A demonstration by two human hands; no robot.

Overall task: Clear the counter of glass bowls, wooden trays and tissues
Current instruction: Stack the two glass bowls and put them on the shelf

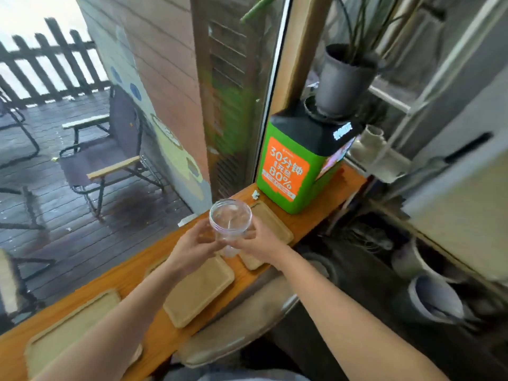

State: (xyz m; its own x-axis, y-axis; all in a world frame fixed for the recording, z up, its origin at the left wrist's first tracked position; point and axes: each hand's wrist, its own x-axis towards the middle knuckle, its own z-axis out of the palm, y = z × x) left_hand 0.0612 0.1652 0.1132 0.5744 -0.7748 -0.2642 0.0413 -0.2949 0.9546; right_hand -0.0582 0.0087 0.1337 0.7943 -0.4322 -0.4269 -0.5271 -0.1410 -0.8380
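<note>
Fingers (206, 230) of my left hand (192, 248) curl round the left wall of the clear glass bowl (230, 220). Those of my right hand (261, 246) wrap its right side, so both hold it, lifted off the long orange-brown wooden surface (132, 276). A second glass piece seems to hang nested beneath it, though blur keeps me from being sure. That would explain the two-handed grip: steadying a stack, not a single bowl. I judge the bowls step is in hand, with trays and tissue not yet gathered.

Below the bowl lie two pale rectangular wooden trays: the far tray (275, 224), partly under my right hand, and the middle tray (200, 290), beside my left wrist. A third, the near tray (68, 339), lies at the near left, half covered by my forearm. The crumpled white tissue (255, 194) rests beyond the far tray, just beside the base of the green-and-orange box (291, 171). That box blocks the far right end of the surface and carries a dark plant pot (341, 81).

Room is tight. The surface is narrow, window glass runs along its left edge, and its open right edge drops to a round padded stool (233, 325). Bringing the bowl near and rightward looks the freest way out.
</note>
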